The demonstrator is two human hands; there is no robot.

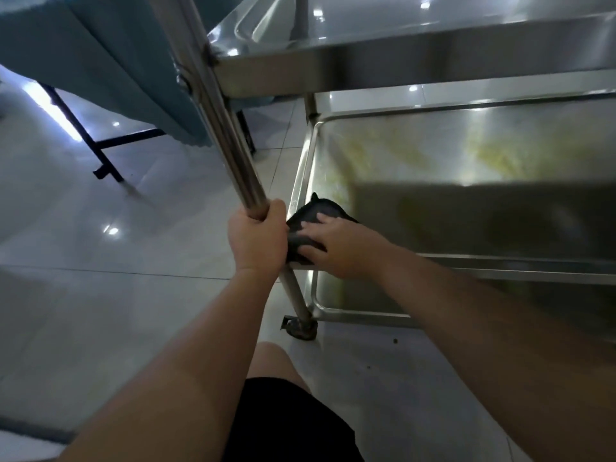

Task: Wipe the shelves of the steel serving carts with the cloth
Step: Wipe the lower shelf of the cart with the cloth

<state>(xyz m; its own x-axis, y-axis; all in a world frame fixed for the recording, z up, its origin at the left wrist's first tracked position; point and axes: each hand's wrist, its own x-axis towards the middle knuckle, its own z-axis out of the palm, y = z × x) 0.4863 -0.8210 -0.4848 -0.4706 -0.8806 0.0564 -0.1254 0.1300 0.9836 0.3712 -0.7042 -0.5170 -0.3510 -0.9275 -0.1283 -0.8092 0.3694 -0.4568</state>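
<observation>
On middle cart shelf: right hand flat, pressing dark cloth into corner; left hand closed around upright post.

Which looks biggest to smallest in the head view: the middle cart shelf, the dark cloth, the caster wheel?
1. Middle cart shelf
2. Dark cloth, partly hidden under the right hand
3. Caster wheel

All sit at a similar distance, so the order is trustworthy.
</observation>
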